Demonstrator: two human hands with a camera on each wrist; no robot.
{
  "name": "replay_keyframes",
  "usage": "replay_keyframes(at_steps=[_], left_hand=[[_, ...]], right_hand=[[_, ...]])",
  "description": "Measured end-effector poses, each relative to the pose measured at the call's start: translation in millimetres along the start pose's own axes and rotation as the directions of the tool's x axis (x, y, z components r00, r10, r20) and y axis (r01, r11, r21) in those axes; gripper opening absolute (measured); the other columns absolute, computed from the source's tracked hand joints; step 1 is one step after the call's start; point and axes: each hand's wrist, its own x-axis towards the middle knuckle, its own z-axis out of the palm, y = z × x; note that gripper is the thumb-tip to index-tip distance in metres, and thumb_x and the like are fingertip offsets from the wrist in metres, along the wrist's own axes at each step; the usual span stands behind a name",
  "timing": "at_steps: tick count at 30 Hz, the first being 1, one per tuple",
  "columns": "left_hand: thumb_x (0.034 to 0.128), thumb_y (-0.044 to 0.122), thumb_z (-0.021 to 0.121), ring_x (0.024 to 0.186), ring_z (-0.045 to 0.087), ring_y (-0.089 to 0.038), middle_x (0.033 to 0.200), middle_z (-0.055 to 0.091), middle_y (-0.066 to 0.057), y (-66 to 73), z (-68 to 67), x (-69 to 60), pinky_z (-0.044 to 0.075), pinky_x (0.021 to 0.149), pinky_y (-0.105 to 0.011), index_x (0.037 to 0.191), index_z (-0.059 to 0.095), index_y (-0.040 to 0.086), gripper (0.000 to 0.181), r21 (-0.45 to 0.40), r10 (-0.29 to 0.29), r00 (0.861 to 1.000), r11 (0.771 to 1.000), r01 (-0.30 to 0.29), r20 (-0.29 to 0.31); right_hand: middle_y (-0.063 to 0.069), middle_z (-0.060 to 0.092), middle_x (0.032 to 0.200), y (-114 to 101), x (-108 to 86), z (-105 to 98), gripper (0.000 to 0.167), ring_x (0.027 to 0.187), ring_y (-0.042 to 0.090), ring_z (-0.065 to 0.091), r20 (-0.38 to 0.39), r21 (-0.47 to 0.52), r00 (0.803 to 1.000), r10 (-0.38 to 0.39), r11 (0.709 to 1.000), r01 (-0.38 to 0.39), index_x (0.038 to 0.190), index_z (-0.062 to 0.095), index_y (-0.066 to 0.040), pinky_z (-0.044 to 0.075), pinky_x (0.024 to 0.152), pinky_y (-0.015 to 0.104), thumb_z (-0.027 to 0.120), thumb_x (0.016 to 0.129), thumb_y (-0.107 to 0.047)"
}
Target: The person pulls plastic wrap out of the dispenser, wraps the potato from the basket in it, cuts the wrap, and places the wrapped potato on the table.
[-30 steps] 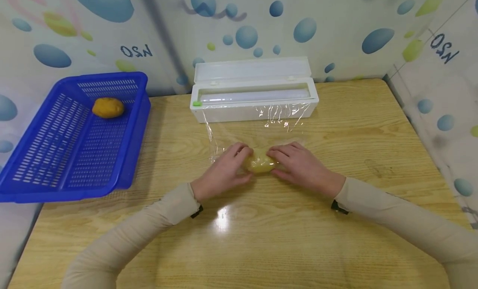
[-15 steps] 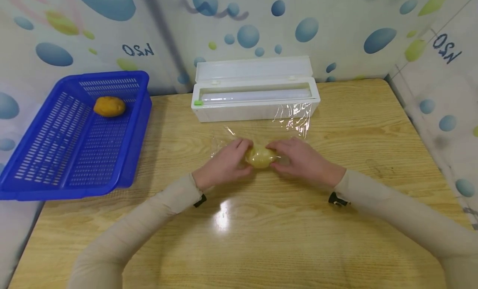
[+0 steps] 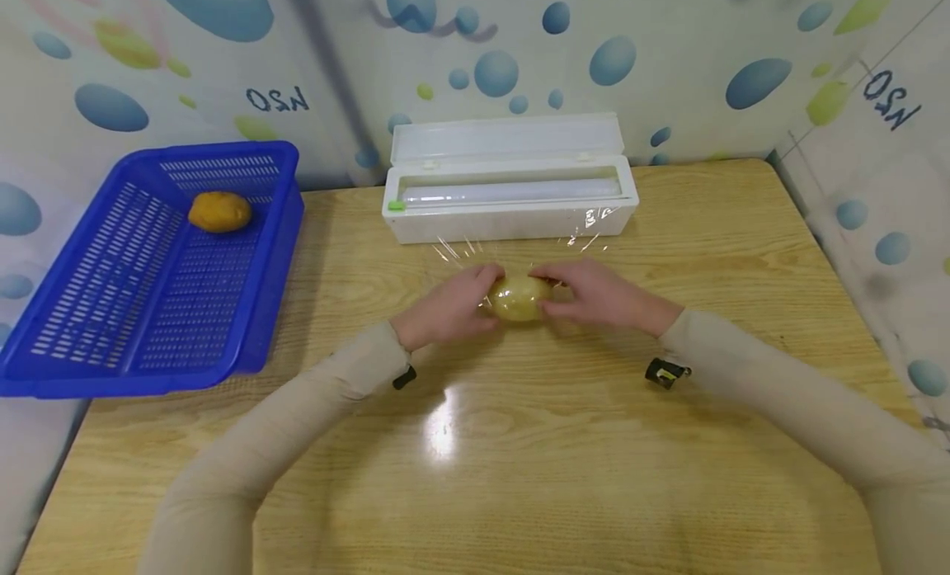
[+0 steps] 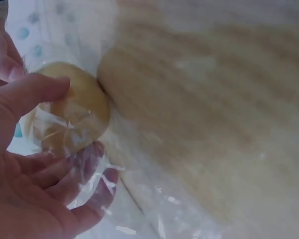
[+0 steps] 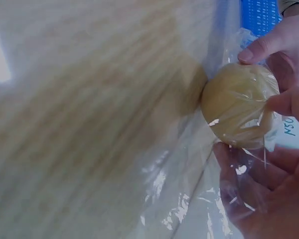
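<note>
A yellowish potato wrapped in clear plastic film sits on the table between the two hands. My left hand grips its left end, and in the left wrist view the thumb presses on the skin while the fingers reach under the film. At the right end my right hand holds it between thumb and fingers. Loose film stretches from the potato toward a white cling film box behind it. The box's lid stands raised, and a film roll lies inside.
A blue plastic basket stands at the left, with another potato in it. The wooden table meets a patterned wall behind the box. A second wall runs along the right side.
Both hands and the wrapped potato have moved forward, closer to the cling film box. The stretch of film between potato and box has become shorter.
</note>
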Motion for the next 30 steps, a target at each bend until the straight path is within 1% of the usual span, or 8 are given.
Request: replay_keyframes(at_steps=[3,8,12,15,18,22,25,30], left_hand=[[0.0802,0.010,0.075,0.096,0.059,-0.027,0.112,0.060,-0.019,-2.2,-5.0,7.2,0.049,0.085,-0.036,0.124,0.047,-0.009,0.056,-0.022,-0.012,0.999,1.000,0.012,0.031],[0.0815,0.014,0.073,0.096,0.058,-0.026,0.111,0.060,-0.018,-8.4,-12.1,17.1,0.048,0.086,-0.036,0.127,0.047,-0.010,0.058,-0.090,-0.046,0.994,0.994,0.055,0.102],[0.0814,0.016,0.073,0.098,0.054,-0.027,0.113,0.056,-0.020,-14.0,-14.7,21.8,0.048,0.085,-0.036,0.127,0.050,-0.010,0.057,-0.117,-0.057,0.991,0.991,0.071,0.124],[0.0812,0.016,0.074,0.097,0.053,-0.025,0.112,0.055,-0.018,-17.8,-16.1,24.7,0.048,0.083,-0.034,0.126,0.054,-0.009,0.055,-0.131,-0.058,0.990,0.989,0.075,0.129],[0.0825,0.014,0.073,0.098,0.056,-0.026,0.112,0.057,-0.019,-21.1,-19.2,26.9,0.049,0.084,-0.034,0.126,0.051,-0.010,0.054,-0.196,-0.060,0.988,0.977,0.088,0.143],[0.0867,0.015,0.072,0.104,0.058,-0.030,0.117,0.058,-0.023,-27.0,-25.5,27.5,0.049,0.088,-0.037,0.128,0.045,-0.007,0.054,-0.263,-0.087,0.983,0.956,0.127,0.159],[0.0901,0.016,0.069,0.109,0.057,-0.032,0.121,0.056,-0.023,-33.2,-28.7,27.1,0.047,0.091,-0.038,0.128,0.045,-0.006,0.050,-0.284,-0.072,0.984,0.952,0.116,0.161],[0.0914,0.013,0.067,0.109,0.056,-0.031,0.116,0.058,-0.022,-41.9,-30.9,26.8,0.046,0.093,-0.038,0.121,0.051,-0.009,0.040,-0.316,0.013,0.991,0.948,0.029,0.131]], right_hand=[[0.015,0.067,0.108,2.3,4.6,-2.3,0.037,0.097,0.024,0.063,0.018,0.026,1.000,-0.002,1.000,0.002,0.121,0.058,0.007,0.051,0.085,0.040,0.065,0.088,-0.009],[0.010,0.066,0.092,5.3,9.1,-4.3,0.042,0.077,0.019,0.060,0.028,0.023,0.999,0.023,0.999,-0.023,0.131,0.047,0.003,0.052,0.069,0.036,0.058,0.093,-0.011],[0.004,0.059,0.076,7.1,11.3,-5.4,0.037,0.061,0.015,0.051,0.040,0.049,0.998,0.053,0.997,-0.055,0.128,0.046,0.001,0.046,0.056,0.033,0.054,0.094,-0.012],[0.005,0.055,0.073,8.1,13.1,-6.8,0.036,0.060,0.016,0.048,0.043,0.065,0.996,0.073,0.995,-0.076,0.128,0.047,0.002,0.044,0.054,0.033,0.052,0.095,-0.012],[0.012,0.062,0.089,8.5,15.1,-8.1,0.037,0.074,0.021,0.057,0.027,0.073,0.995,0.093,0.993,-0.095,0.129,0.050,0.003,0.049,0.065,0.036,0.051,0.096,-0.012],[0.022,0.056,0.114,10.2,17.7,-9.1,0.037,0.096,0.030,0.058,-0.010,0.031,0.996,0.093,0.995,-0.092,0.129,0.054,0.006,0.049,0.081,0.041,0.051,0.097,-0.012],[0.023,0.053,0.109,12.4,19.2,-9.7,0.036,0.091,0.031,0.055,-0.020,-0.022,0.996,0.081,0.996,-0.082,0.129,0.055,0.007,0.048,0.078,0.043,0.051,0.099,-0.012],[0.021,0.056,0.109,14.9,22.5,-10.8,0.032,0.096,0.031,0.056,-0.030,-0.035,0.997,0.075,0.996,-0.076,0.127,0.051,0.008,0.047,0.083,0.044,0.050,0.100,-0.012]])
